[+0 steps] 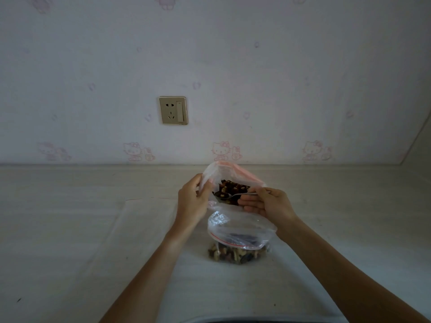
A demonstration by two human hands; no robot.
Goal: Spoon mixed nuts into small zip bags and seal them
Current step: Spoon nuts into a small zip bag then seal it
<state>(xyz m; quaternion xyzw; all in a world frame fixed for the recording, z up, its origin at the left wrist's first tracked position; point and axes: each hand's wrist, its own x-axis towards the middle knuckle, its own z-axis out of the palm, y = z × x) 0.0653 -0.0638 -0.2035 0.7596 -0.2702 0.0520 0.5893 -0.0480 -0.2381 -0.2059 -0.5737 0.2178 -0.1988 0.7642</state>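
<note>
Two hands [193, 201] [265, 202], two nut bags [231, 183] [240, 238], one spoon [235, 195].

Single head-worn wide-angle view, looking forward and slightly down across pale wooden tabletop [70, 229] toward cartoon-print papered wall [303, 78]; hands near, low centre frame.

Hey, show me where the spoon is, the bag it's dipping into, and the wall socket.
spoon [242, 194], head view, on the metal handle just left of the right hand.
far bag [233, 170], head view, on its pink upper rim.
wall socket [173, 110], head view, middle of the plate.
</note>
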